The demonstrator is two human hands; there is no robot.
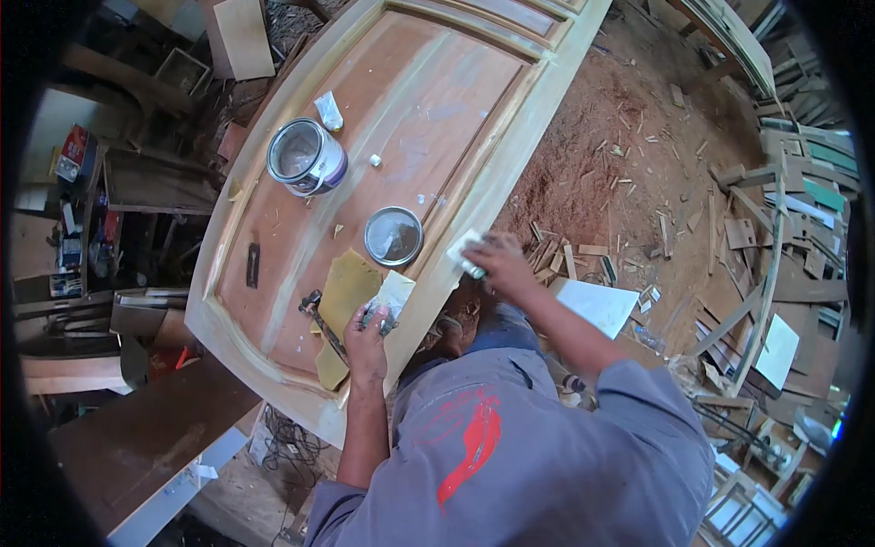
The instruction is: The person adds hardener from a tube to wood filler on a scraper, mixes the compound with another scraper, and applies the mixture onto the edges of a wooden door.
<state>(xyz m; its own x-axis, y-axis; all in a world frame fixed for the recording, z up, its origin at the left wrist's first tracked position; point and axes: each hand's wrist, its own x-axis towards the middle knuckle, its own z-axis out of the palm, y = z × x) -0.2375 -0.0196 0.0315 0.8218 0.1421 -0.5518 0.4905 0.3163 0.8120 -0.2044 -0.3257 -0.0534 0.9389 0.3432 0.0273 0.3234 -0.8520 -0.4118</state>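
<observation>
My left hand [366, 345] grips a small pale flat piece [396, 294] smeared with white paste, above the lower part of a wooden panel door [428, 100]. My right hand [503, 267] is closed on a white flat spreader [465, 252], which meets the door's right-hand edge frame. Beside my left hand lie a hammer [321, 321] and a torn sheet of yellow sandpaper [344, 284]. A round tin lid [394, 236] with grey residue rests just above them on the panel. Farther up stands an open paint can [305, 158].
A crumpled tube [328, 111] lies by the can, and a dark narrow tool [252, 264] rests at the panel's left. Sawdust and wood scraps cover the floor [602, 164] to the right. A white board [594, 306] leans near my right forearm. Cluttered shelves [100, 210] stand left.
</observation>
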